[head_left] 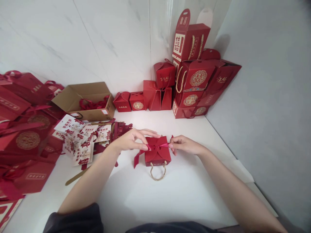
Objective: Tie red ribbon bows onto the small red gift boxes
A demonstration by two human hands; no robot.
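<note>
A small red gift box [157, 158] with folded petal flaps stands on the white table in front of me. Its twisted gold rope handle [158, 178] lies toward me. A dark red ribbon [160, 145] crosses the top of the box and is knotted or looped near the middle. My left hand [134, 139] pinches the ribbon at the box's left edge, and a loose tail [137, 159] hangs down beside it. At the right edge, my right hand [183, 144] grips the other part of the ribbon between thumb and fingers.
Stacked red boxes [194, 77] rise at the back right against the wall. A cardboard box [84, 113] holding red ribbon stands back left, with printed cards [81, 139] before it. Many red gift boxes [26, 139] crowd the left side. A gold strip [76, 176] lies near my left forearm.
</note>
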